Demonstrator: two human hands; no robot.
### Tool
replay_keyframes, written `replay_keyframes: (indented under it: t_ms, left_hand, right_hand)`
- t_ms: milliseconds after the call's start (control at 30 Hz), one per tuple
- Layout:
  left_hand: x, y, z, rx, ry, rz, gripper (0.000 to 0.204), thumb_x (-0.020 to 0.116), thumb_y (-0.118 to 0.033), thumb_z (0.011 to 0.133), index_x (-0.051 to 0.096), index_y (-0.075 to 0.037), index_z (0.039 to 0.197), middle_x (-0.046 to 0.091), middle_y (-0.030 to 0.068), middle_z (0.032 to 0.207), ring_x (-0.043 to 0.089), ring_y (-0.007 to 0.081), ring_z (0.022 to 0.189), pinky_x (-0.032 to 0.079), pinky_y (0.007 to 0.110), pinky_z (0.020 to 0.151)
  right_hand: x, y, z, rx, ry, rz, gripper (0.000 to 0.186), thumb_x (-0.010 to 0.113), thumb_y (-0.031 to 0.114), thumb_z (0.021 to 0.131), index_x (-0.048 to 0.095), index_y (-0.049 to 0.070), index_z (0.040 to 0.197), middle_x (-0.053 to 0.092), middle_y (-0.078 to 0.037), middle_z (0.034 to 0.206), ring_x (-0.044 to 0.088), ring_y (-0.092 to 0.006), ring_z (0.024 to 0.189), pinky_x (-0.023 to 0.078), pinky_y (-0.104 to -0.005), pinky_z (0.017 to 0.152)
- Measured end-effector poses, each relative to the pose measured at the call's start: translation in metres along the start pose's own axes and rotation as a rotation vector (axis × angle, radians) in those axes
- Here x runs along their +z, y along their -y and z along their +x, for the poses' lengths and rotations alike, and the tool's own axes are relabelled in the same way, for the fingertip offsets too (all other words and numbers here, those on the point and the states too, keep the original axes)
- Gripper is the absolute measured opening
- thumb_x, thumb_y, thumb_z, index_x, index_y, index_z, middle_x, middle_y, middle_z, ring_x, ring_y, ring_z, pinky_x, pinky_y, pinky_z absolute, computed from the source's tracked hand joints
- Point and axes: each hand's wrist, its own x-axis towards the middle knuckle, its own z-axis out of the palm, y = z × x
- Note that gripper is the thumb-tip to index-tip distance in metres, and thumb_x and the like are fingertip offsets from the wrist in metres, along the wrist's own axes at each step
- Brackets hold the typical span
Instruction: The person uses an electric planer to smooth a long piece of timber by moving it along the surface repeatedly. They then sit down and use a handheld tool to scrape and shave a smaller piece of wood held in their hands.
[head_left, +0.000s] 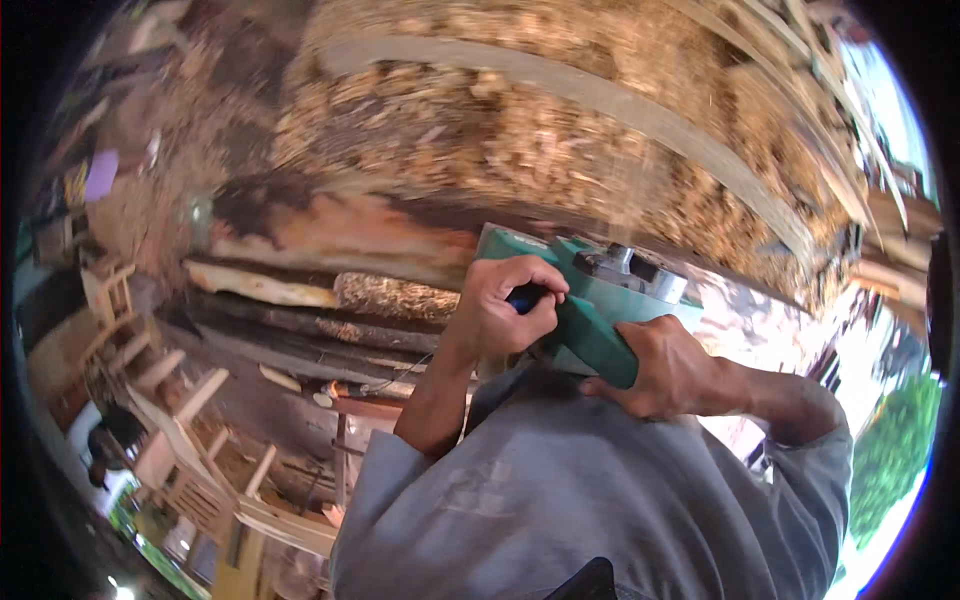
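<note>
A green electric hand planer (pixel 597 335) sits in front of my body, tilted across the view, with a dark and silvery motor part on its far side. My left hand (pixel 512 305) is closed around the dark front knob of the planer. Around the rear handle, my right hand (pixel 665 368) is wrapped, thumb toward my shirt. Beneath and to the left of the planer runs a reddish-brown wooden plank (pixel 350 235), partly smeared by motion. The planer's sole and its contact with the plank are hidden.
Wood shavings (pixel 540 130) lie heaped beyond the plank, with a long curved strip of wood (pixel 600 85) across them. Left of my arm are a bark-edged length of timber (pixel 270 284) and wooden chair-like frames (pixel 190 430). More boards (pixel 895 255) are stacked at right.
</note>
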Motion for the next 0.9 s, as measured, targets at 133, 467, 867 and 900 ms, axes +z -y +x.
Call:
replay_keyframes:
  t_ms: [133,467,867,900]
  left_hand:
    - [-0.107,-0.009,-0.014,-0.013,-0.056,-0.038,0.014,0.063,0.005,0.078,0.069,-0.002,0.089,0.070,0.0050,0.079,0.065,0.0111,0.073,0.053,0.027,0.068]
    - [-0.356,0.003,-0.060,0.295,-0.639,0.585,0.015,0.064,0.003,0.079,0.070,-0.004,0.091,0.069,0.0020,0.091,0.062,0.0110,0.085,0.050,0.027,0.082]
    - [-0.472,0.003,-0.086,-0.065,-0.823,0.426,0.016,0.067,-0.002,0.084,0.071,-0.004,0.099,0.066,0.0011,0.096,0.060,0.0120,0.091,0.049,0.029,0.086]
    - [-0.452,0.003,-0.080,-0.062,-0.810,0.423,0.016,0.067,-0.002,0.084,0.071,-0.004,0.099,0.066,0.0012,0.097,0.060,0.0122,0.091,0.049,0.029,0.086]
  right_hand:
    - [0.015,0.078,0.071,-0.052,-0.029,-0.007,0.048,0.079,0.042,0.080,0.064,-0.003,0.089,0.067,-0.025,0.076,0.069,-0.0445,0.077,0.056,-0.0499,0.072]
    - [0.057,0.283,0.255,-0.216,-0.014,-0.191,0.047,0.076,0.041,0.079,0.071,-0.005,0.087,0.070,-0.027,0.082,0.071,-0.0423,0.083,0.057,-0.0477,0.073]
    - [0.128,0.400,0.367,-0.282,-0.675,0.306,0.027,0.059,0.033,0.089,0.071,0.010,0.086,0.072,-0.013,0.086,0.070,-0.0302,0.080,0.056,-0.0470,0.077]
    - [0.130,0.391,0.351,-0.080,-0.862,0.466,0.027,0.059,0.033,0.088,0.071,0.011,0.081,0.070,-0.014,0.082,0.070,-0.0297,0.078,0.054,-0.0483,0.076]
